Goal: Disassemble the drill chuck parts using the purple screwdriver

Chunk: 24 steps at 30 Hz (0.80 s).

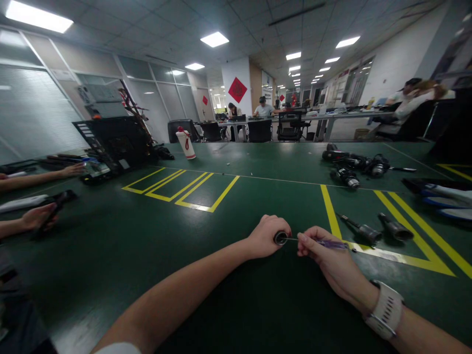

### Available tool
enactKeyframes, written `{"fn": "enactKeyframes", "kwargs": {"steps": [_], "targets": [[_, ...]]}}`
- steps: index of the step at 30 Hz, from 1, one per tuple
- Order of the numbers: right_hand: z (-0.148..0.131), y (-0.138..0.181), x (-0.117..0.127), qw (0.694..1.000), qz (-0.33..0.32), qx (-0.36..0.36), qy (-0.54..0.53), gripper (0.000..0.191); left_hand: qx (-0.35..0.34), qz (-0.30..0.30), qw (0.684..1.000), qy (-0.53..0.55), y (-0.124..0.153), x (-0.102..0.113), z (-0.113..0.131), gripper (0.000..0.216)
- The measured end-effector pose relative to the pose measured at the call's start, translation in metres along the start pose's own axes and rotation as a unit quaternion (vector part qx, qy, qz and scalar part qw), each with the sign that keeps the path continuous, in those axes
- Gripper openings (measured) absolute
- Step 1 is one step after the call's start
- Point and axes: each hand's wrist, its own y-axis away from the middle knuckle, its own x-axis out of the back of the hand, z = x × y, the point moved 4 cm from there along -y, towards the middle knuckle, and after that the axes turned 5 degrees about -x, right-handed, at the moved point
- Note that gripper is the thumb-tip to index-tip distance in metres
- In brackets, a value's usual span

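Note:
My left hand (266, 237) rests on the green table, fingers wrapped round a small dark cylindrical part (280, 238) whose round end faces right. My right hand (326, 255) is closed on a thin screwdriver with a purple handle (330, 243); its metal tip reaches into the end of the part. A white watch (386, 310) sits on my right wrist.
Two dark cylindrical tools (379, 230) lie just right of my hands on yellow floor-style tape. Further back lies a cluster of black parts (352, 167). A white bottle (186, 143) and black equipment (114, 142) stand at back left. Another person's hands (39, 216) work at the left edge.

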Motion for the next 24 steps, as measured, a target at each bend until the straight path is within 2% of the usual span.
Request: {"fn": "enactKeyframes", "kwargs": {"steps": [8,14,19,24], "targets": [[-0.002,0.005,0.000,0.995,0.005,0.038,0.094,0.023,0.014,0.018,1.000,-0.003,0.002,0.000,0.000,0.005],[-0.005,0.006,-0.001,0.984,0.003,0.051,0.168,0.021,0.006,0.005,0.999,-0.042,0.002,0.001,0.006,0.005],[-0.002,0.003,0.001,0.984,-0.010,0.049,0.173,0.022,0.016,0.007,0.996,-0.085,0.001,0.002,0.008,0.007],[0.003,0.003,0.003,0.985,-0.009,0.052,0.162,0.023,0.025,-0.021,0.990,-0.138,0.000,0.002,0.012,0.010]]}}
